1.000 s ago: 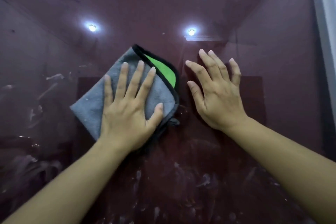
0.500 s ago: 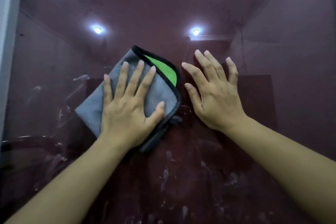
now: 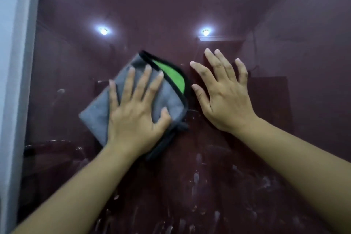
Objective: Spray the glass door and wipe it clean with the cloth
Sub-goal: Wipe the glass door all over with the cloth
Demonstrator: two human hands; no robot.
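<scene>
Grey cloth (image 3: 133,99), folded, green inner side showing, flat against glass door (image 3: 247,15) mid-pane. Left hand (image 3: 136,118) presses it, fingers spread straight. Right hand (image 3: 224,99) flat on bare glass just beside, grasping nothing. White smears (image 3: 199,186) lower pane; pale frame (image 3: 15,81) at left.

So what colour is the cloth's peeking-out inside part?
Bright green, with black edging, on the grey cloth, in the head view.

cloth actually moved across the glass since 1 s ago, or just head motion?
Yes. The cloth under the left hand slid left: its gap to the white door frame is narrower than half a second ago.
</scene>
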